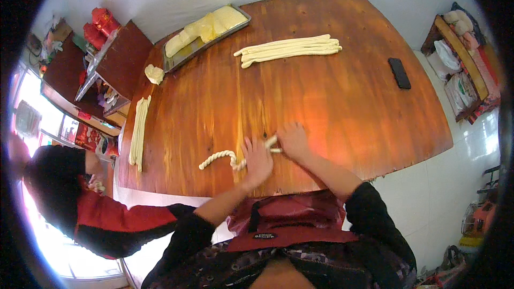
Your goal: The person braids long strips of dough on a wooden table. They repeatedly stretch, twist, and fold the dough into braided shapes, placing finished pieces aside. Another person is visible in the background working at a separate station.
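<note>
On the wooden table [321, 100], a twisted rope of dough [219, 156] runs from a free left end, through a bend, to beneath my left hand [258, 160], which lies over it with the fingers stretched forward. Past that hand, two untwisted dough ends [272, 144] spread apart. My right hand [295, 140] is at these ends, slightly blurred, its fingers bent; whether it grips the dough I cannot tell. Farther back lies a bundle of long dough strips [291, 49]. Another bundle of strips [139, 134] lies near the table's left edge.
A metal tray [188, 53] with slabs of dough stands at the back left, a small dough lump [154, 74] beside it. A black phone [399, 73] lies at the right. Another person [120, 216] in red and black sleeves is close at my left. Wooden cabinets [124, 56] stand beyond.
</note>
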The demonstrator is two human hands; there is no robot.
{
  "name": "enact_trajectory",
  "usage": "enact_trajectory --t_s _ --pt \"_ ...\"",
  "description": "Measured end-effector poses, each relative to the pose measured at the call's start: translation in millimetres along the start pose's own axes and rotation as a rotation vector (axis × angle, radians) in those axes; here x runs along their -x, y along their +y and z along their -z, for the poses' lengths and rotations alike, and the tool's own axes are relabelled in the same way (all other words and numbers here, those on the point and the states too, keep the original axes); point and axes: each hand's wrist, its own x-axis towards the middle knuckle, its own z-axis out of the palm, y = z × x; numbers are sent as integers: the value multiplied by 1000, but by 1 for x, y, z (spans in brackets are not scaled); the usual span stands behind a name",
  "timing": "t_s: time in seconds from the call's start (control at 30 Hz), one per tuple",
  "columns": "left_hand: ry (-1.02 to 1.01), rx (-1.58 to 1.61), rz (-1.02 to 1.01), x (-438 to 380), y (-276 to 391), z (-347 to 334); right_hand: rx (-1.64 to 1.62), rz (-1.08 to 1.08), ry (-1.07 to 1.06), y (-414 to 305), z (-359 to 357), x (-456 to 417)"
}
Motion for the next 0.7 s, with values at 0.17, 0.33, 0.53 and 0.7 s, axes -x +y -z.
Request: enact_trajectory --t_s 0.17,0.33,0.53,0.7 --pt "-66 -81 -286 -5 -4 10 110 245 412 1 -27 28" --pt "-180 47 -185 83 17 18 -29 208 73 1 -25 69" --pt "35 -113 -190 -31 3 17 73 95 252 10 -28 0" --pt "-308 11 -285 96 19 33 66 356 178 3 -21 76"
